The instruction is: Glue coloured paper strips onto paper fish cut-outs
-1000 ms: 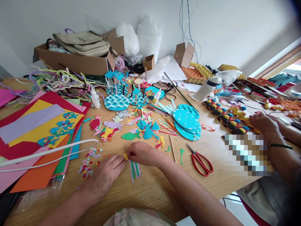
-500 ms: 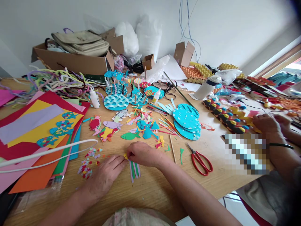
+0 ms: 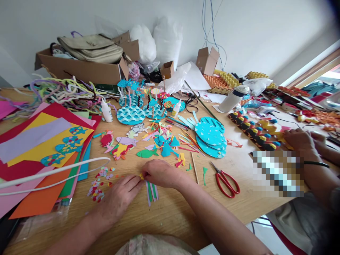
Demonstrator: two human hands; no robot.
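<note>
My left hand [image 3: 125, 192] rests on the table with its fingers together, their tips pressing the edge of a small yellow paper piece [image 3: 141, 176]. From the other side my right hand [image 3: 160, 173] is closed in a pinch at that same piece, and its curled fingers hide most of it. Purple and green paper strips [image 3: 152, 194] lie just below my right hand. A heap of small coloured paper bits [image 3: 97, 189] is left of my left hand. Beyond my hands lie a green paper fish [image 3: 147, 153] and blue paper scraps [image 3: 166, 146].
Red-handled scissors [image 3: 227, 184] and a thin wooden stick [image 3: 194, 168] lie to the right, near blue paper discs [image 3: 211, 132]. Coloured paper sheets [image 3: 34, 141] cover the left side. Two glue bottles [image 3: 107, 111] stand farther back. Another person's hands [image 3: 302, 140] work at the right.
</note>
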